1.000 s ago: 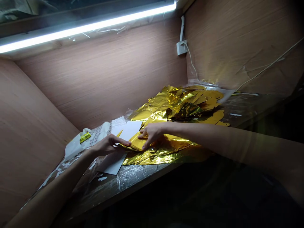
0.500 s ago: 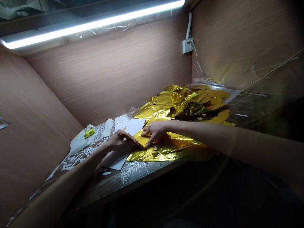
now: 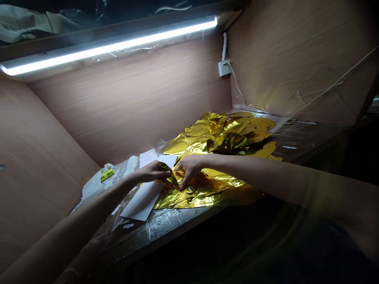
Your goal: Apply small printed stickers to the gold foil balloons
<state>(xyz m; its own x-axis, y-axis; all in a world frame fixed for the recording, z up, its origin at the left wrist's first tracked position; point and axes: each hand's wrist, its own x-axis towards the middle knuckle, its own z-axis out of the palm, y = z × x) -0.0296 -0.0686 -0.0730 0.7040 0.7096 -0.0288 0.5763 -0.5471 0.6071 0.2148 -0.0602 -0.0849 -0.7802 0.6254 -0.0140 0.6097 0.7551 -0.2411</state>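
My left hand (image 3: 149,172) is closed on the edge of a gold foil sheet (image 3: 171,177), which bends up from the surface. My right hand (image 3: 189,167) lies on the gold foil beside it, thumb and fingers spread apart, its thumb tip close to the raised sheet. Beneath and to the right spreads a heap of shiny gold foil pieces (image 3: 201,138), some flat and some crumpled. A white sheet (image 3: 140,205) sticks out under my left hand towards the table's front edge. Part of the raised foil is hidden by my fingers.
A printed white bag (image 3: 120,169) with a small yellow packet (image 3: 107,174) lies at the left. White scraps (image 3: 128,226) dot the table (image 3: 166,225). A lit tube lamp (image 3: 112,47) hangs above. Wooden panels enclose the back and sides; a cable (image 3: 334,83) crosses the right one.
My left hand has lifted and bent the gold foil edge upward. My right hand stays close to it on the foil. The camera view has shifted slightly.
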